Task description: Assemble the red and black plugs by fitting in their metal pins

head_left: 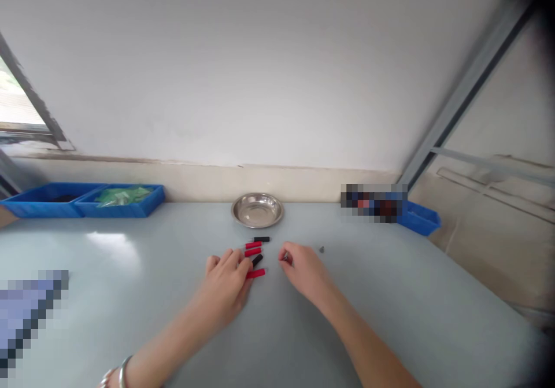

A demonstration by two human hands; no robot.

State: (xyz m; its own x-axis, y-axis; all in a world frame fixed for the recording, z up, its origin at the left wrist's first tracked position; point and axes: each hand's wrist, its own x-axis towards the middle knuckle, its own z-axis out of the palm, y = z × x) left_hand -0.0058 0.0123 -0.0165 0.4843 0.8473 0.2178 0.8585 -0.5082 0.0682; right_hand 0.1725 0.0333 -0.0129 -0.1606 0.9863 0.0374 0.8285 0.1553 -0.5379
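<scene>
here, the left hand (229, 269) sits at red and black rods (254, 244); the right hand (302, 262) pinches a small metal piece (286, 256).
head view: the nearest red rod (257, 273) lies on the table (108, 301), partly under the left hand; whether gripped, i cannot tell. the rods look round, so a brushing finger could roll them; a loosened pinch could drop the small metal piece. the nearest red rod's long axis runs nearly left-right, free end pointing right.
</scene>
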